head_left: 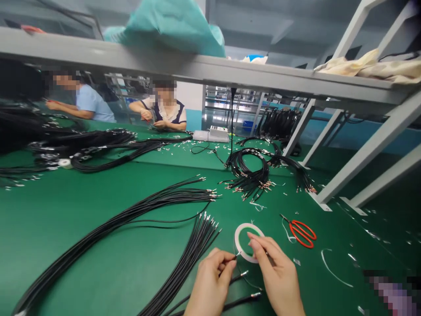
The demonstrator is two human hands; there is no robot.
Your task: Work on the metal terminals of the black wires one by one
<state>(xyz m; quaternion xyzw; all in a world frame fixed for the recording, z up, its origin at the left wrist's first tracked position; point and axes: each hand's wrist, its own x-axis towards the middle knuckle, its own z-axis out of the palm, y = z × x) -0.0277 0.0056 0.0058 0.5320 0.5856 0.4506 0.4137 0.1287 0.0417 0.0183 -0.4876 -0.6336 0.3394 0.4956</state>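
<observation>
In the head view, one blue bin point(250, 126) is seen in the background, its contents not discernible. One thin black cable point(235, 258) is gripped near its tip by the left hand point(212, 274), above the green table point(82, 267). The right hand's point(278, 270) fingers are closed together over one white ring point(237, 239); whether anything is pinched cannot be told. Two cable bundles point(108, 221), one pair of scissors point(292, 224) and two co-workers point(94, 103) are also seen.
</observation>
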